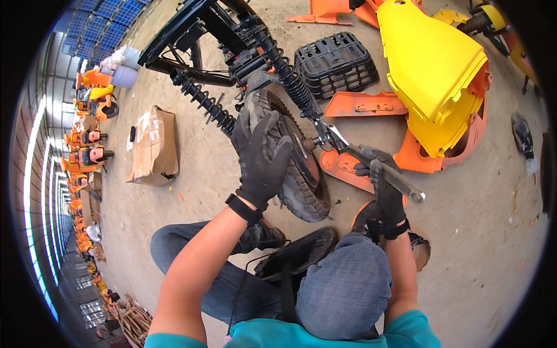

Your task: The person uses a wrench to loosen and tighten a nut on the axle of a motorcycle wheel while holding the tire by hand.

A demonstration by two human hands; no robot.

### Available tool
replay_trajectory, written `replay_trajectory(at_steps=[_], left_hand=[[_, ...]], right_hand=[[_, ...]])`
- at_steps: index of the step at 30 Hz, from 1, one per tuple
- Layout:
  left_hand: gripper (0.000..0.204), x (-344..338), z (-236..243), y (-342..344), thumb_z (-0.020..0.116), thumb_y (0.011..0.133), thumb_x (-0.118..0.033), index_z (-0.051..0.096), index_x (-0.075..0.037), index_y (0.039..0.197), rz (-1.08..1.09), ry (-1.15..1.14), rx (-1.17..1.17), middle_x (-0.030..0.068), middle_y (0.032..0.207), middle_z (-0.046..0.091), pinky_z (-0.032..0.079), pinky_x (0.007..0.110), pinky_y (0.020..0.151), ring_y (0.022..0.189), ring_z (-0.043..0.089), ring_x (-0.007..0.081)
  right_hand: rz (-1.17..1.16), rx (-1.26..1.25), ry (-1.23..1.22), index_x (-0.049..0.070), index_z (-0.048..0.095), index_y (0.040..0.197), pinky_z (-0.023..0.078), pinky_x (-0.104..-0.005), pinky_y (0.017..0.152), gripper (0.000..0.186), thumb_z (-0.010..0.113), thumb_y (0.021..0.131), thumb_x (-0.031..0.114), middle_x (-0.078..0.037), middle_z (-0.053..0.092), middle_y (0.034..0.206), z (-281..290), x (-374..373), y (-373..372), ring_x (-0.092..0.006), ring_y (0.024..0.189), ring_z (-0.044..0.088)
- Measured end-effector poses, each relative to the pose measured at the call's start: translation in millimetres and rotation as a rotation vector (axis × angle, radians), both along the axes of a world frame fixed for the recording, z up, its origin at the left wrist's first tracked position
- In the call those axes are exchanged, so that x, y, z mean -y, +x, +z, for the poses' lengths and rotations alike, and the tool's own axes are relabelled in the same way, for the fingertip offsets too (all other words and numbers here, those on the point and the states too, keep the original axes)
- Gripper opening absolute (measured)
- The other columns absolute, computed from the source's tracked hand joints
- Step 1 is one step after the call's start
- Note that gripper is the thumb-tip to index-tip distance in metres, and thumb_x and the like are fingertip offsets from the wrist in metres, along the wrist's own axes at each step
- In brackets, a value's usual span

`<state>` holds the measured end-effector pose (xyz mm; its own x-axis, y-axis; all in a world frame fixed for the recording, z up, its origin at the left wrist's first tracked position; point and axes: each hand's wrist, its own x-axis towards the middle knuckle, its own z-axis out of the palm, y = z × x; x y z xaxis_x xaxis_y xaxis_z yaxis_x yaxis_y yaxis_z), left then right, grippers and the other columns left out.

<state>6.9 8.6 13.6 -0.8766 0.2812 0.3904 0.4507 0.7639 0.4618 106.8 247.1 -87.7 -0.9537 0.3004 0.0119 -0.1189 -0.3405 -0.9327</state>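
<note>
A scooter wheel with a dusty black tyre stands in front of me, under a black frame with two coil-spring shock absorbers. My left hand, in a black glove, lies on the tyre with its fingers spread. In my gloved right hand is a long metal wrench, fingers closed around its handle. One end of the wrench reaches the axle nut at the wheel's right side; the ring end points back past my hand. Whether its jaw sits fully on the nut, I cannot tell.
Orange body panels and yellow panels lie at the right. Beyond the wheel rests a black basket. A cardboard box stands at the left, with rows of orange scooters farther off.
</note>
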Motion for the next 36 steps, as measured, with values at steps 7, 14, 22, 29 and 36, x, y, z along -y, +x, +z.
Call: replay_trajectory(at_steps=[7, 14, 22, 29, 36], left_hand=[[0.049, -2, 0, 0, 0.068, 0.087, -0.018, 0.057, -0.008, 0.133, 0.001, 0.038, -0.008, 0.0229, 0.146, 0.040, 0.022, 0.048, 0.117, 0.143, 0.027, 0.0371], [0.049, 0, 3, 1, 0.068, 0.086, -0.017, 0.057, -0.009, 0.133, -0.008, -0.015, 0.024, 0.0219, 0.145, 0.041, 0.022, 0.047, 0.117, 0.143, 0.027, 0.0372], [0.051, 2, -1, 2, 0.070, 0.085, -0.019, 0.057, -0.009, 0.133, -0.002, 0.002, 0.010, 0.0202, 0.146, 0.041, 0.022, 0.047, 0.117, 0.142, 0.027, 0.0361], [0.053, -5, 6, -2, 0.074, 0.082, -0.018, 0.058, -0.009, 0.132, -0.004, 0.028, 0.008, 0.0229, 0.146, 0.038, 0.024, 0.047, 0.116, 0.141, 0.029, 0.0368], [0.055, -2, 2, 0, 0.077, 0.081, -0.018, 0.058, -0.010, 0.132, -0.017, 0.033, -0.008, 0.0226, 0.147, 0.037, 0.025, 0.047, 0.116, 0.141, 0.031, 0.0372]], right_hand=[[0.113, 0.108, -0.043, -0.001, 0.059, 0.120, 0.054, -0.0273, 0.066, 0.029, 0.058, 0.102, 0.023, -0.008, 0.069, 0.099, 3, -20, -39, -0.0119, 0.075, 0.065], [0.055, 0.008, 0.342, 0.003, 0.065, 0.116, 0.052, -0.0270, 0.057, 0.022, 0.059, 0.101, 0.017, -0.003, 0.072, 0.084, 0, -22, -71, -0.0095, 0.063, 0.064], [0.140, 0.045, 0.202, 0.003, 0.064, 0.112, 0.049, -0.0252, 0.056, 0.018, 0.059, 0.101, 0.015, -0.001, 0.064, 0.081, 21, -5, -57, -0.0081, 0.063, 0.059], [0.042, 0.046, 0.094, 0.002, 0.064, 0.110, 0.048, -0.0242, 0.054, 0.021, 0.055, 0.103, 0.019, -0.003, 0.068, 0.090, 24, 3, -57, -0.0073, 0.064, 0.060], [0.115, 0.193, 0.345, 0.001, 0.063, 0.112, 0.044, -0.0217, 0.042, 0.029, 0.058, 0.101, 0.027, -0.005, 0.070, 0.085, 54, -11, -112, -0.0081, 0.050, 0.059]])
